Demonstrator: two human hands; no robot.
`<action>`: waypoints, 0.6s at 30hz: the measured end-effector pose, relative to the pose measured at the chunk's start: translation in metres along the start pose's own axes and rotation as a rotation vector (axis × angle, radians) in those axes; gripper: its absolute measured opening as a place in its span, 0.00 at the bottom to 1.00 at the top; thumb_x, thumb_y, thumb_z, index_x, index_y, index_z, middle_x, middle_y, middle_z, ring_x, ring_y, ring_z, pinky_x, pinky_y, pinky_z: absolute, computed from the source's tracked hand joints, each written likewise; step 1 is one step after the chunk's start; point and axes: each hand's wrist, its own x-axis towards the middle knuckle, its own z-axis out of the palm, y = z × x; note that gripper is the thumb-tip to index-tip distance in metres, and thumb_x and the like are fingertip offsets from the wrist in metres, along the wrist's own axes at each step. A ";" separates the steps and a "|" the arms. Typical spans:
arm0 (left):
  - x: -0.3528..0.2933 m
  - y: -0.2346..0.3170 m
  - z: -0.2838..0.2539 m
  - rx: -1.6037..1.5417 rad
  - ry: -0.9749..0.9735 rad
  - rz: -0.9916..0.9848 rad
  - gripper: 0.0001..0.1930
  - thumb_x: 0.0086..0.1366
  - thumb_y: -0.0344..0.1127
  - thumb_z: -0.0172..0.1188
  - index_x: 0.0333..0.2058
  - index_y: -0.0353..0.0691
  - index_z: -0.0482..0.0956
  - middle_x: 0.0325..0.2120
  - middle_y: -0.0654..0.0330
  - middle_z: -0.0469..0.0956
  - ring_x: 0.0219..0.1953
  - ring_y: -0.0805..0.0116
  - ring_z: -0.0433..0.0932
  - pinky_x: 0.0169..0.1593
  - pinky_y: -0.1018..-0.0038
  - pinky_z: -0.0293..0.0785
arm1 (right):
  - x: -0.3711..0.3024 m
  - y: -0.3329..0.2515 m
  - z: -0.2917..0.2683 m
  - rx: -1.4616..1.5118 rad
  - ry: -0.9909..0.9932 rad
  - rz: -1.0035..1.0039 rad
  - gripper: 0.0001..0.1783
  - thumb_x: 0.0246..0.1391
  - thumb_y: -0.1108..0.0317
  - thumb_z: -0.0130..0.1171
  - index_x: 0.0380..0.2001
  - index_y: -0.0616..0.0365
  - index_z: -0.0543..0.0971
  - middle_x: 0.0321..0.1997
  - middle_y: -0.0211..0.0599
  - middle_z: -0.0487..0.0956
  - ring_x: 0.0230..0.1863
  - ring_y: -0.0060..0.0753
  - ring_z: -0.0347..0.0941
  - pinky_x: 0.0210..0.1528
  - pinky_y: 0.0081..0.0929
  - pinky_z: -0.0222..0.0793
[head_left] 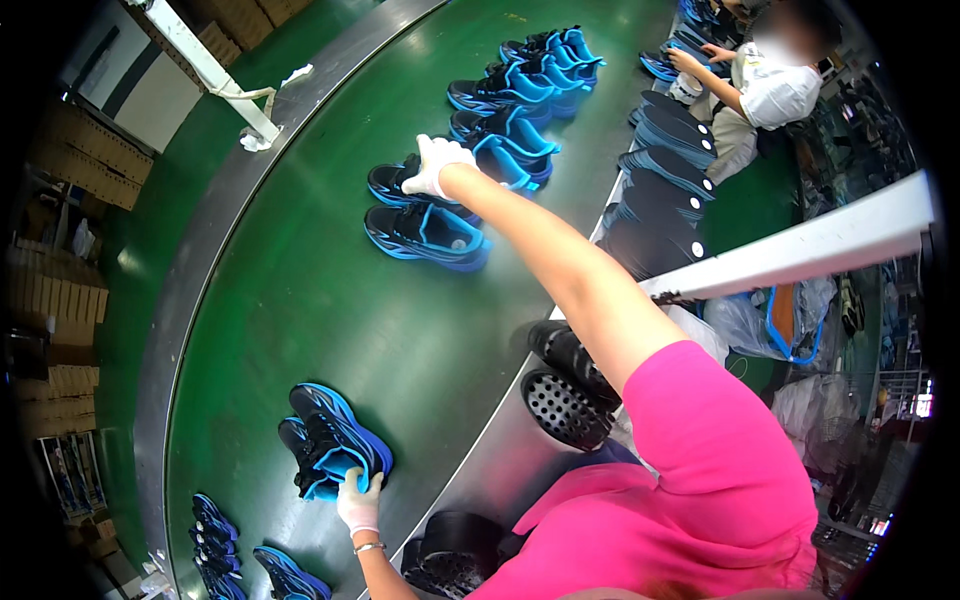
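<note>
My left hand (358, 503), in a white glove with a band at the wrist, grips a black-and-blue sneaker (340, 425) at its heel collar. A second sneaker (292, 436) lies against its left side, partly hidden. My right hand (438, 166), also gloved, reaches far across the green belt (300, 290), its fingers closed on the upper of another sneaker (388, 186). Nearest to that hand, on its near side, is a matching sneaker (425, 236). Beyond it stand several more sneakers (515, 90) in a row.
Black perforated clogs (565, 408) rest by the belt's near edge. Stacked dark insoles (660, 200) line the right side, where a co-worker (780, 90) handles shoes. A white post (800, 240) slants in at right. More sneakers (212, 535) stand at lower left.
</note>
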 end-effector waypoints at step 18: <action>0.012 0.050 -0.055 0.159 -0.466 -0.097 0.31 0.65 0.51 0.53 0.58 0.34 0.66 0.59 0.47 0.64 0.61 0.49 0.63 0.63 0.57 0.57 | 0.008 0.019 0.048 0.068 0.100 -0.042 0.31 0.46 0.65 0.59 0.56 0.51 0.64 0.46 0.51 0.74 0.48 0.53 0.74 0.48 0.44 0.71</action>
